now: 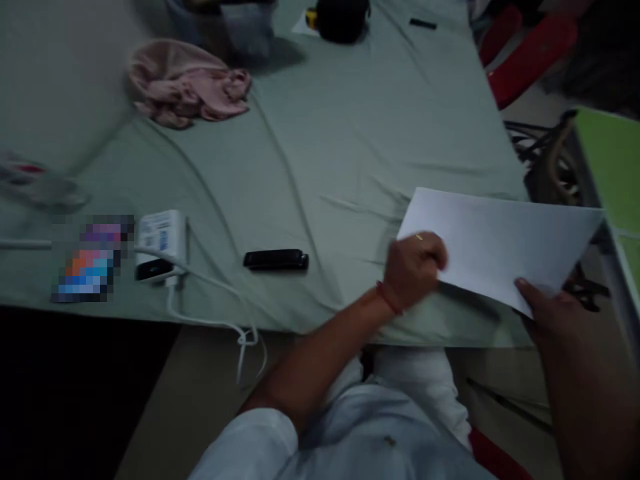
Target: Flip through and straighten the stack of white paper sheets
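A white sheet of paper [500, 243] is held just above the near right part of a bed covered in a pale green sheet [320, 153]. My left hand [414, 268], with a red thread at the wrist, grips the paper's left edge. My right hand [547, 308] pinches its near right corner with the thumb on top. The paper looks blank and slightly tilted.
A black stapler-like object [276, 260] lies left of my left hand. A white charger box [161, 241] with a white cable [220, 313] sits further left. A pink cloth [187, 83] lies at the back, a black pouch [343, 17] beyond. A green table [613, 167] stands right.
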The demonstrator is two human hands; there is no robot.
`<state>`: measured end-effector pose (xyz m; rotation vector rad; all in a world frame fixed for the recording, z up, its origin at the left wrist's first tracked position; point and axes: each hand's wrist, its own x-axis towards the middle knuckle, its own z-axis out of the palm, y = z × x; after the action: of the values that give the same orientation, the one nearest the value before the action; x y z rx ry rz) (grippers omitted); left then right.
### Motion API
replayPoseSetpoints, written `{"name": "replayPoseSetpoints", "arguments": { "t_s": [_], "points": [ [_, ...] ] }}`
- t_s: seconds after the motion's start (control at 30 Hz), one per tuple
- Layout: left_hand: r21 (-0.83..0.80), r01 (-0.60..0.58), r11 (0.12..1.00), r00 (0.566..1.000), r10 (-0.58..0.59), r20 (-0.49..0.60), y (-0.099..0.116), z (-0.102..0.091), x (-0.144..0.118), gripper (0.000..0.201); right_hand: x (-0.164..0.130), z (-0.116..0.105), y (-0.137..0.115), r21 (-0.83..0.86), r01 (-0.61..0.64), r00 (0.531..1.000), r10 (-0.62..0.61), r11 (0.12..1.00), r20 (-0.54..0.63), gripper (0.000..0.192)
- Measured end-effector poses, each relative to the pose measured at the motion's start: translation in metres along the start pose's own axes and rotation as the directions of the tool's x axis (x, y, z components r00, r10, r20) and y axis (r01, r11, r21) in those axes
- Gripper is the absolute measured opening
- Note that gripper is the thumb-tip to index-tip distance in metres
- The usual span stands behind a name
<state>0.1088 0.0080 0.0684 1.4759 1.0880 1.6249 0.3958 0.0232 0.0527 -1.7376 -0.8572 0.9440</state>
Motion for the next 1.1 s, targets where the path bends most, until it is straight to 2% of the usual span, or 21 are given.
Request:
{"name": "replayPoseSetpoints", "arguments": {
  "t_s": [0.03, 0.07, 0.13, 0.2, 0.27, 0.33, 0.43, 0.57, 0.63, 0.7, 0.77, 0.83, 0.9, 1.0, 1.1],
  "points": [
    [0.033, 0.083, 0.996, 0.988, -0.078, -0.133, -0.012, -0.005, 0.021, 0.025, 0.004, 0.001, -0.001, 0.017, -0.047, 0.998, 0.048, 0.999, -0.046, 0.03],
    [0.066, 0.161, 0.985, 0.958, -0.139, -0.252, -0.027, -0.011, 0.04, 0.026, 0.009, 0.003, -0.003, 0.01, -0.084, 0.996, 0.084, 0.996, -0.025, 0.031],
    [0.092, 0.297, 0.95, 0.86, -0.224, -0.458, -0.056, -0.029, 0.071, 0.024, 0.019, 0.01, -0.007, 0.028, -0.057, 0.997, 0.055, 0.998, 0.059, 0.031],
    [0.06, 0.418, 0.906, 0.776, -0.322, -0.542, -0.08, -0.05, 0.09, 0.017, 0.029, 0.024, -0.012, 0.035, -0.027, 0.991, 0.022, 0.999, 0.13, 0.034],
    [-0.061, 0.491, 0.869, 0.755, -0.46, -0.468, -0.095, -0.067, 0.097, 0.017, 0.04, 0.042, -0.016, 0.051, 0.005, 0.984, -0.014, 0.999, 0.18, 0.04],
    [-0.177, 0.527, 0.831, 0.778, -0.556, -0.294, -0.104, -0.079, 0.095, 0.034, 0.052, 0.063, -0.018, 0.079, 0.067, 0.963, -0.086, 0.995, 0.256, 0.046],
    [-0.217, 0.497, 0.84, 0.832, -0.533, -0.153, -0.113, -0.086, 0.087, 0.04, 0.068, 0.093, -0.02, 0.104, 0.139, 0.943, -0.164, 0.985, 0.291, 0.045],
    [-0.164, 0.394, 0.904, 0.896, -0.418, -0.151, -0.122, -0.088, 0.08, 0.026, 0.09, 0.117, -0.026, 0.016, 0.257, 0.881, -0.241, 0.966, 0.407, 0.036],
    [-0.128, 0.363, 0.923, 0.907, -0.382, -0.177, -0.124, -0.089, 0.079, 0.023, 0.102, 0.123, -0.031, 0.003, 0.283, 0.859, -0.255, 0.959, 0.444, 0.029],
    [-0.103, 0.364, 0.926, 0.906, -0.378, -0.192, -0.124, -0.09, 0.08, 0.022, 0.114, 0.129, -0.033, 0.012, 0.27, 0.852, -0.244, 0.963, 0.463, 0.033],
    [-0.099, 0.383, 0.919, 0.899, -0.395, -0.188, -0.123, -0.09, 0.08, 0.022, 0.122, 0.137, -0.032, 0.041, 0.236, 0.863, -0.228, 0.971, 0.45, 0.033],
    [-0.099, 0.4, 0.911, 0.893, -0.412, -0.18, -0.122, -0.09, 0.081, 0.025, 0.124, 0.146, -0.027, 0.085, 0.222, 0.89, -0.237, 0.971, 0.39, 0.03],
    [-0.09, 0.405, 0.91, 0.89, -0.415, -0.187, -0.121, -0.09, 0.081, 0.028, 0.122, 0.153, -0.02, 0.107, 0.268, 0.903, -0.289, 0.957, 0.318, 0.029],
    [-0.084, 0.408, 0.909, 0.892, -0.416, -0.174, -0.12, -0.092, 0.08, 0.033, 0.117, 0.155, -0.013, 0.07, 0.371, 0.892, -0.376, 0.926, 0.25, 0.032],
    [-0.074, 0.438, 0.896, 0.885, -0.444, -0.137, -0.12, -0.093, 0.08, 0.032, 0.119, 0.151, -0.011, 0.096, 0.39, 0.895, -0.402, 0.916, 0.192, 0.032]
  ]
}}
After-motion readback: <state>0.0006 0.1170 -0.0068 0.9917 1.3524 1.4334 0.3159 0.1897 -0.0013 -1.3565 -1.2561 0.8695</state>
